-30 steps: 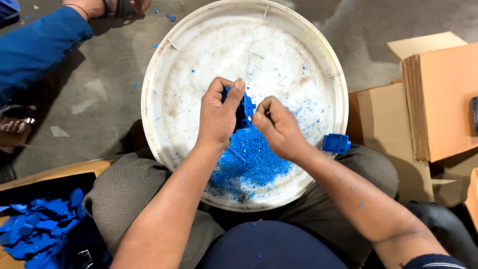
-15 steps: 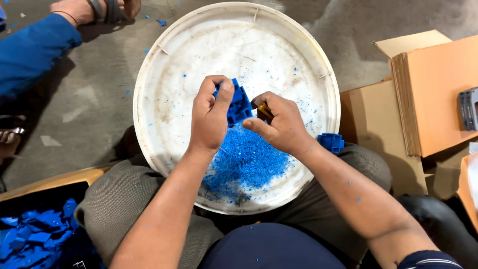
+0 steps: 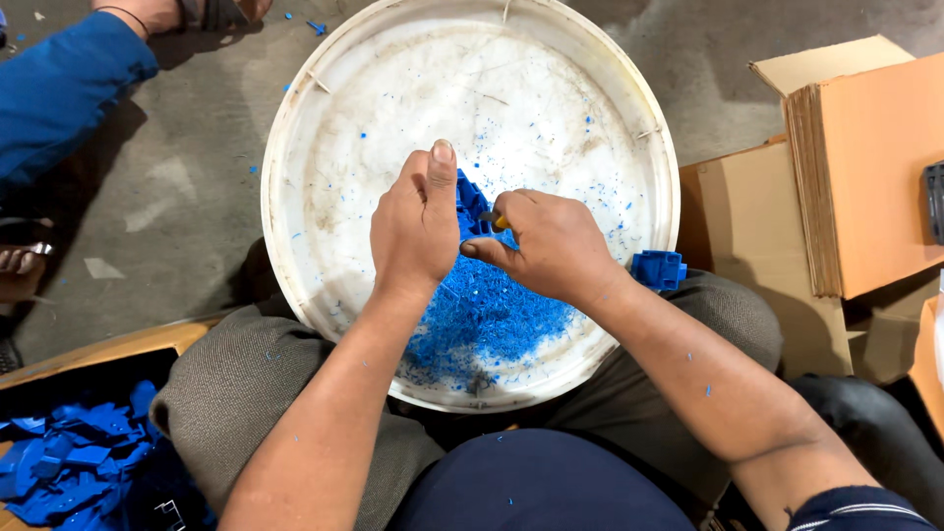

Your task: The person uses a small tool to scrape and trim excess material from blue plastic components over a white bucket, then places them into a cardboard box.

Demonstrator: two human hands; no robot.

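My left hand point(image 3: 418, 226) grips a small blue plastic part point(image 3: 470, 205) over a large round white tray point(image 3: 295, 128) that rests on my lap. My right hand point(image 3: 546, 246) is closed on a small tool with a yellow handle point(image 3: 500, 221), its tip against the blue part. A heap of blue plastic shavings point(image 3: 482, 320) lies in the tray just below both hands. Another blue plastic part point(image 3: 657, 268) sits on my right thigh beside the tray's rim.
A box at lower left holds several blue plastic parts point(image 3: 69, 457). Stacked brown cardboard boxes point(image 3: 865, 177) stand at the right. Another person's blue sleeve point(image 3: 59, 88) and a sandalled foot point(image 3: 211, 12) are at upper left on the grey floor.
Both hands have stayed over the tray, shifting slightly while working the blue part. The view has moved closer and a little to the right.
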